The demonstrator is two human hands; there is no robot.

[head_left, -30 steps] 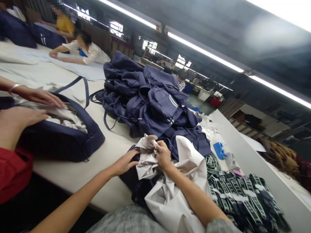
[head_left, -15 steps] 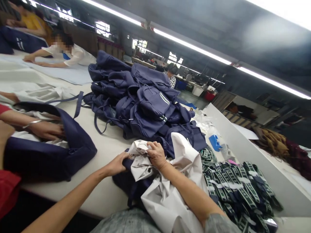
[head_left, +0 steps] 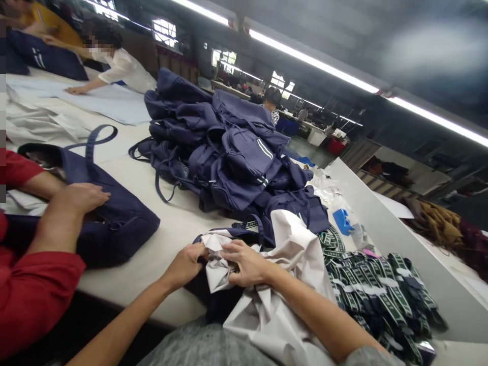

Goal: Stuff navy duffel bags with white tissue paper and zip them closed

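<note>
A navy backpack (head_left: 221, 300) lies at the table's front edge against my body, largely hidden under crumpled white paper (head_left: 301, 244). My left hand (head_left: 187, 264) is closed on the bag's rim at its left side, thumb and fingers pinching the navy cloth. Bunched paper fills my right hand (head_left: 246, 262), whose fingers curl over it at the bag's opening. The rest of the sheet drapes below my right forearm and stands up in a fold behind it.
Beyond my hands rises a heap of navy backpacks (head_left: 244, 152). At left, a co-worker in red sleeves (head_left: 46, 284) handles another navy bag (head_left: 125, 223). Green-and-white straps (head_left: 381, 290) and a blue tape dispenser (head_left: 343, 221) lie right, beside a white partition (head_left: 381, 223).
My right hand has moved slightly down and left, pushing on the bunched paper. The co-worker's near arm has reached across their bag, whose strap now loops upward. The view has shifted slightly.
</note>
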